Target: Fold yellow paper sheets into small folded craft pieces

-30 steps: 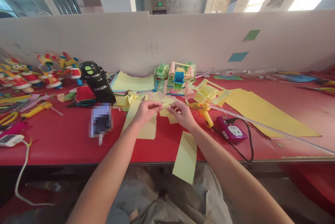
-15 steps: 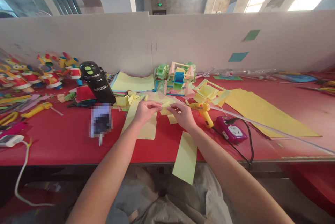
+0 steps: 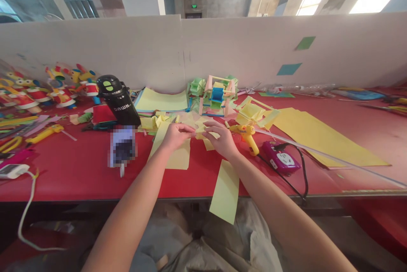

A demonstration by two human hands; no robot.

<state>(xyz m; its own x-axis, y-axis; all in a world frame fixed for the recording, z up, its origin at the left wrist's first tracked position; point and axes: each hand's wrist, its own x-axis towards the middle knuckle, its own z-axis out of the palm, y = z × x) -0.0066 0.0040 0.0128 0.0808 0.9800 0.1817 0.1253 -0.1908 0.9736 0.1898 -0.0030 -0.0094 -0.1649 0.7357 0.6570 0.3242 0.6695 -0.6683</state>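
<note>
Paper piece [image 3: 200, 130], small and yellow, sits between both hands just over the worktop [image 3: 195, 181]. Left hand [image 3: 174, 137], right hand [image 3: 221, 138]: fingers nearly closed, pinching opposite ends, probably to keep it steady. Glue gun [image 3: 247, 137] just beside right hand, presumably for easy reach. Versus half a second ago: piece looks lower, left thumb slightly lower, surroundings unchanged.

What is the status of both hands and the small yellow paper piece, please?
Left hand and right hand close together at small yellow paper piece; exact grip unclear. Yellow plastic glue gun lies right of right hand, not between hands.
</note>
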